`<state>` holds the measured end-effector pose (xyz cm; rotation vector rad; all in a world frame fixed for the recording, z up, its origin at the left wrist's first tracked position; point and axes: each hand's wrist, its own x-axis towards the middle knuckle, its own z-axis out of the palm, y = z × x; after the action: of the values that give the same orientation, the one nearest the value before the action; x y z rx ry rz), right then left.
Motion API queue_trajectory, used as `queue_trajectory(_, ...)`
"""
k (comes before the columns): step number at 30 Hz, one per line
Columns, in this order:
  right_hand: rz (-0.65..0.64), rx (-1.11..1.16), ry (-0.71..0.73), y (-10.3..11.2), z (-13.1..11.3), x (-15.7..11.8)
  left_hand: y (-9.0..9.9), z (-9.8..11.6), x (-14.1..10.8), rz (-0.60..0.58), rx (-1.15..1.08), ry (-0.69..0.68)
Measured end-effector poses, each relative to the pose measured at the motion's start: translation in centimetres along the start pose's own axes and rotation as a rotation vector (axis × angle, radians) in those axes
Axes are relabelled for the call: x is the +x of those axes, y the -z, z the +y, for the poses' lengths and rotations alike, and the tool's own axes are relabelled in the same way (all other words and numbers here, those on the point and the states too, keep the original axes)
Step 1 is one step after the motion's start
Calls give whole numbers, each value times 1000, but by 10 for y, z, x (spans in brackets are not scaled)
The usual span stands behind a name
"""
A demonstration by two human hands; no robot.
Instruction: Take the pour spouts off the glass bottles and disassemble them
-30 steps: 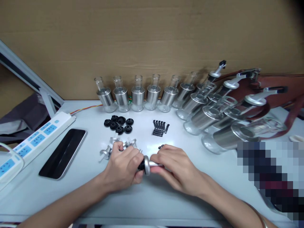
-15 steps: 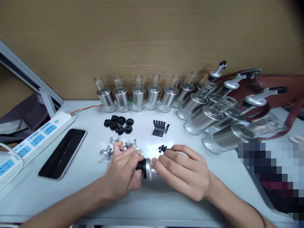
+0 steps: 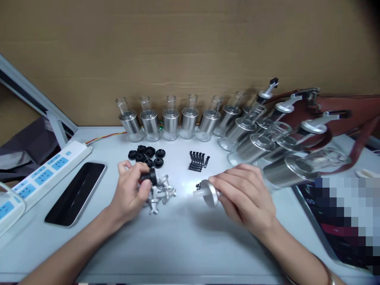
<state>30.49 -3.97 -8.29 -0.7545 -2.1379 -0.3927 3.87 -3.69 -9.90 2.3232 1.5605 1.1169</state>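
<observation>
Black stopper (image 3: 153, 176) and metal spout (image 3: 210, 194): joined half a second ago, now well apart, one in the left hand (image 3: 129, 192), the other in the right hand (image 3: 249, 198).
Metal spout, shape: a smooth silver disc with a pale tube jutting left, held above the grey table (image 3: 178, 245).
Black stopper, shape: dark and round (most of its body is hidden in the grip), just beside the spout pile (image 3: 166, 194).
Fingers of the left hand: curled closed around the stopper, thumb on the near side, forearm slanting in from the lower left.
Fingers of the right hand: close together, back upward, pinching the spout on its right side; the far fingertips cannot be seen.
Spout pile, count: several silvery pieces, too tangled to number.
Loose stoppers (image 3: 158, 162): seven, black, disc-like with raised centres.
Levers (image 3: 197, 158): slim and black, six side by side, one set apart, others stacked at their foot.
Small black bits (image 3: 198, 185): partly behind the right hand, uncounted.
Bottles (image 3: 170, 123): clear glass with metallic sleeves, nine open-necked; three more bear spouts with black tips.
</observation>
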Motion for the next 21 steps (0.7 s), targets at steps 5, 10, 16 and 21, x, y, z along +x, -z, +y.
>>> queue_trajectory(5,75,76,17,-12,-3,2,19,-18,24,-193,415,336)
queue_trajectory(10,17,160,-52,-12,-1,0,30,-38,34,-597,659,556)
queue_trajectory(16,24,222,-28,-13,-3,-1,29,-41,32,-668,628,545)
queue_trajectory(21,24,186,-32,-15,-4,-3,21,-36,31,-642,611,519)
